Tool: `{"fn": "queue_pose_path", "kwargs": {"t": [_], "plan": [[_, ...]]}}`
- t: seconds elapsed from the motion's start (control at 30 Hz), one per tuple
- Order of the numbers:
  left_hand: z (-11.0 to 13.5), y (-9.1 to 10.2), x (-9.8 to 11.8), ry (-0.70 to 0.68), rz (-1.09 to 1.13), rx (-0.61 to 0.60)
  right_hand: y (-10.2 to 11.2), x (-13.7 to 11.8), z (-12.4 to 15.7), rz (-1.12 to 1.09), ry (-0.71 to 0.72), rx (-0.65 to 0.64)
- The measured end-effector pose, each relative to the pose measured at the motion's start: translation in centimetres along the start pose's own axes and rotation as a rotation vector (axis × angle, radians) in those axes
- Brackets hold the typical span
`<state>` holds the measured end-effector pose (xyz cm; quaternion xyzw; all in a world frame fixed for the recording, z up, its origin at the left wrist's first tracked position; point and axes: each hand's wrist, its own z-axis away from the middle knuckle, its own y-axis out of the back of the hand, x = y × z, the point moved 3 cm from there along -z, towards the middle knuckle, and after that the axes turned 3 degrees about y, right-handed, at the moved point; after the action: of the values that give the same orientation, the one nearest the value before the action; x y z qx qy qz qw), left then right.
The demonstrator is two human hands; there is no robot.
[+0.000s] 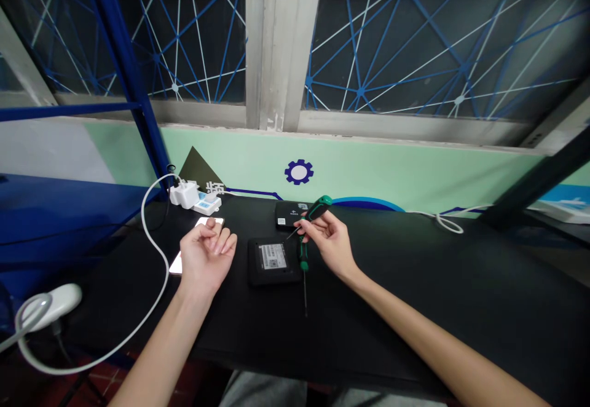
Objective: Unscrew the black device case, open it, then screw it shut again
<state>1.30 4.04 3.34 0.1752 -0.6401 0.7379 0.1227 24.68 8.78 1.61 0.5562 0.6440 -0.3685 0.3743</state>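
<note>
My right hand (329, 240) grips a screwdriver (319, 208) with a black and green handle. The handle tilts up to the right, and the thin shaft slants down to the upper right corner of a flat black box (272, 276). Whether the tip touches the box I cannot tell. This box lies with a white printed label (273, 256) facing up. A second green and black screwdriver (304, 265) lies right of it, its shaft toward me. My left hand (207, 256) is turned palm up left of the box, fingers curled in; anything inside them is hidden.
Behind the box lies another black box or case (288, 215). A phone with a bright screen (175, 264) is partly under my left hand. A power strip (207, 203) with a white charger (184, 194) stands at the back left. A white cable (161, 250) loops over the left side.
</note>
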Motion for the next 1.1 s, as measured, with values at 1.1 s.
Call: {"fn": "queue_pose_path", "kwargs": {"t": [1.1], "plan": [[0.1, -0.9, -0.9, 0.254, 0.057, -0.045, -0.7, 0.3, -3.0, 0.216, 0.062, -0.300]]}}
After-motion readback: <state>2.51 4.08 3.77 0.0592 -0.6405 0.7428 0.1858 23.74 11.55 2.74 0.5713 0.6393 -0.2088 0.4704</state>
